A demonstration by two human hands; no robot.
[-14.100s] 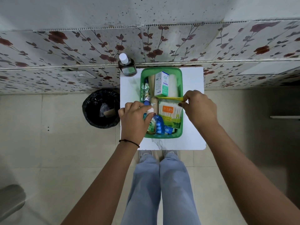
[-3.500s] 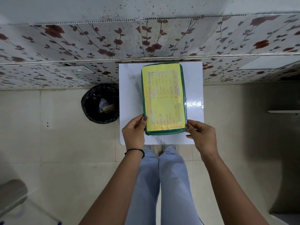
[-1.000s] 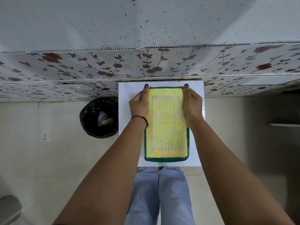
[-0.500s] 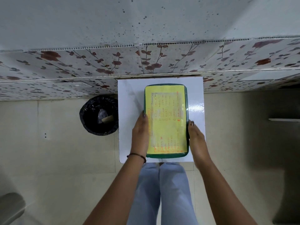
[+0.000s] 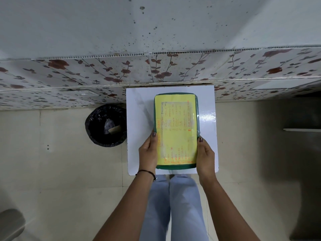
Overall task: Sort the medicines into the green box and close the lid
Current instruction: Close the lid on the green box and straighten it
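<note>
The green box [image 5: 196, 108] stands on the small white table [image 5: 137, 119] with its lid on. A yellow sheet with orange handwriting [image 5: 176, 129] covers the lid top. The medicines are hidden under the lid. My left hand [image 5: 149, 152] presses flat against the box's near left side, thumb on the lid edge. My right hand [image 5: 205, 153] presses against the near right side in the same way.
A black-lined waste bin [image 5: 106, 126] with scraps in it stands on the floor left of the table. A flower-patterned wall panel [image 5: 156, 70] runs right behind the table. My legs in light jeans [image 5: 173, 206] are under the table's near edge.
Both hands slid from the far end of the lid back along its sides to the near end. Much earlier the box was open with medicines showing; the lid now covers it.
</note>
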